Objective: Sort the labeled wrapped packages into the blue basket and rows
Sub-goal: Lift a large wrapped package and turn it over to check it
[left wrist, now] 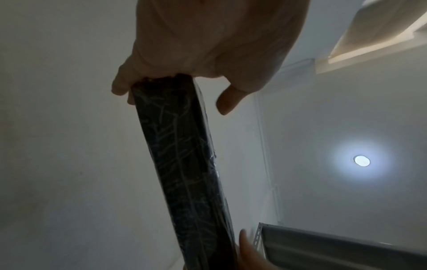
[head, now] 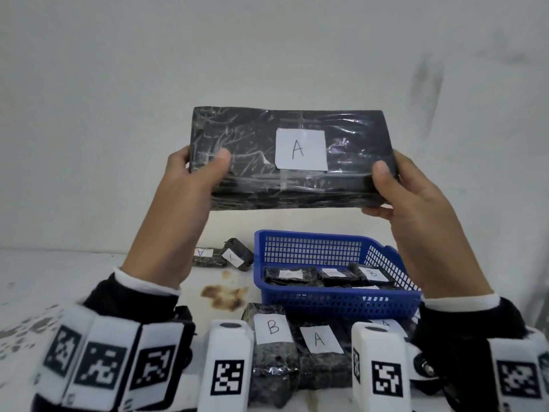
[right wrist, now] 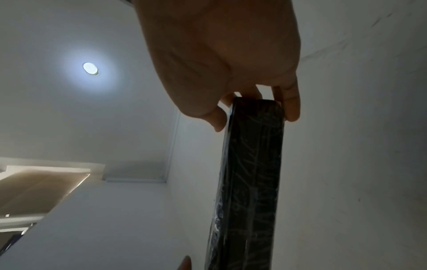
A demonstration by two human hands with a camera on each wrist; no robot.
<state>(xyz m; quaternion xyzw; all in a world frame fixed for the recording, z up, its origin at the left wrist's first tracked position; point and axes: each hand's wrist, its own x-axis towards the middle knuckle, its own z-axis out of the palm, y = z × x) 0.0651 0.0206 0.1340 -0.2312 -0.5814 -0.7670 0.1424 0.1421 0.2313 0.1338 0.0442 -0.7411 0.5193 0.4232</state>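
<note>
Both hands, left [head: 190, 185] and right [head: 416, 197], clasp package A [head: 261, 156] by its ends above the basket [head: 341, 301], label turned up, apparently for reading.

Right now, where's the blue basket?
Head view: the blue basket sits on the table right of centre, below the large A-labeled package held up by both hands, with B- and A-labeled packages just in front of it.

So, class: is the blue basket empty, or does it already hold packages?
Not empty. The blue basket holds several dark wrapped packages; one label reads B, the other labels are too blurred to read.
</note>
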